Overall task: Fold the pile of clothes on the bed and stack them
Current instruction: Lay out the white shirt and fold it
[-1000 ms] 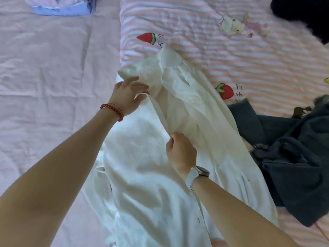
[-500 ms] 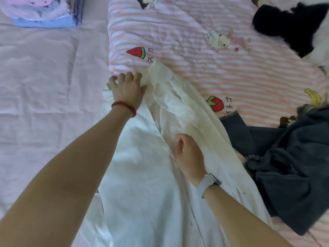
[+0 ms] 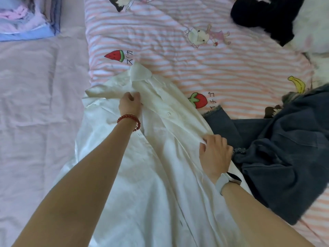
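Head view shows your right hand (image 3: 214,154) pinching the right front edge of the white shirt (image 3: 142,175) spread on the bed (image 3: 35,104), beside the dark jeans (image 3: 284,148). Farther up, your left hand (image 3: 130,104) grips fabric below the collar (image 3: 139,72). A folded stack (image 3: 26,20) sits far left.

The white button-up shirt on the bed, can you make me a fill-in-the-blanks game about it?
1. The white button-up shirt lies beside dark ____ denim clothes.
2. The left hand wears a ____ bead bracelet.
3. The right hand pinches the shirt's ____ edge.

Missing words: blue; red; right
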Motion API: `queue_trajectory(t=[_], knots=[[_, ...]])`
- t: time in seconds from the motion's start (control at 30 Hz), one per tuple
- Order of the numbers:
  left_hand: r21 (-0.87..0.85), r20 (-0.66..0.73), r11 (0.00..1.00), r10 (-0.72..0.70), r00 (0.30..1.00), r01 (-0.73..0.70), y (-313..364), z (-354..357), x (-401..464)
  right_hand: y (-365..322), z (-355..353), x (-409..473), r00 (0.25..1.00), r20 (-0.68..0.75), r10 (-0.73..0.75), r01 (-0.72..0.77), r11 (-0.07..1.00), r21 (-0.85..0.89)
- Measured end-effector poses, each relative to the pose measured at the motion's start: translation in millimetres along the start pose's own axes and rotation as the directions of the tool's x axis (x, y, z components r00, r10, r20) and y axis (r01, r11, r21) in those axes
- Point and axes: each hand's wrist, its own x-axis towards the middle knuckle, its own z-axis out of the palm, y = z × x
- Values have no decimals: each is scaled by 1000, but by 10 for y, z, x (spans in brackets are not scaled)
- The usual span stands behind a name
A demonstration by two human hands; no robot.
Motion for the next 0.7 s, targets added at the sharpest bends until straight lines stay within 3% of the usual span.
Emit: queue_trajectory(t=[0.07, 0.2, 0.27, 0.33, 0.37, 0.43, 0.5, 0.6, 0.7], knots=[[-240, 10, 970, -33, 999, 35, 104, -19, 4, 59, -69, 42, 997, -69, -41, 46, 997, 65], [-306, -155, 950, -109, 982, 57, 270, -210, 135, -60, -301, -92, 921, -313, -230, 298, 935, 191], [-328, -159, 933, -207, 965, 146, 255, -308, 178, -105, -298, -195, 942, -248, -227, 292, 919, 266], [-361, -13, 896, -282, 959, 259, 170, -342, 131, -100, -208, -229, 974, -119, -195, 222, 928, 300], [-290, 54, 914, -280, 959, 283, 99, -326, 90, -98, -177, -238, 979, -91, -180, 199, 939, 282], [-90, 122, 960, -254, 960, 265, -70, -249, 11, -116, -172, -292, 959, -165, -229, 262, 940, 220], [45, 105, 977, -210, 972, 206, -186, -164, -84, -172, -183, -416, 882, -276, -383, 440, 878, 190], [201, 67, 970, -153, 986, 137, -274, -115, -141, -255, -88, -673, 790, -213, -575, 607, 782, 139], [190, 94, 969, -180, 979, 159, -298, -135, -147, -239, 112, -793, 878, -57, -476, 477, 879, 8]])
